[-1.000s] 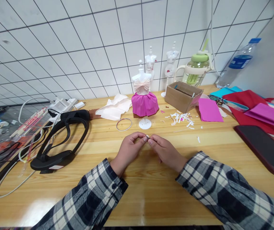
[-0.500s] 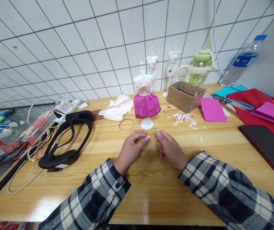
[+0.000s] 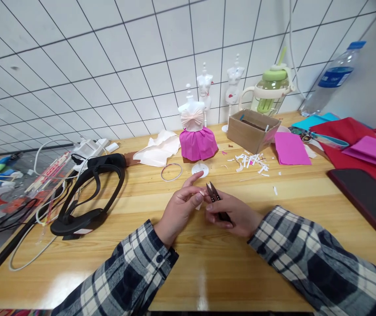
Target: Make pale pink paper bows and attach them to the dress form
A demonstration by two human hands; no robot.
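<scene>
Between the thumb and fingers of my left hand (image 3: pixel 181 206) is a small pale pink paper piece (image 3: pixel 199 204), with one finger stretched out above it. My right hand (image 3: pixel 237 213) grips small dark thread snips (image 3: pixel 214 196), whose two blades point up and stand slightly apart, close to the left fingertips. Behind my hands stands a small white dress form (image 3: pixel 192 107) wearing a pale pink pleated top and a magenta skirt (image 3: pixel 198 144). A thin ring (image 3: pixel 171 172) lies beside its round base, near a crumpled pale sheet (image 3: pixel 158 149).
White paper scraps (image 3: pixel 252 161) lie right of the dress form, below a cardboard box (image 3: pixel 252 131). Magenta paper (image 3: pixel 292 148), red cloth (image 3: pixel 345 140) and a phone (image 3: pixel 367 202) are at the right. A black headset (image 3: pixel 89 193) and cables lie left.
The snips in my right hand have turned so their parted blades now show. My left index finger has lifted and stretched out. The view has shifted slightly.
</scene>
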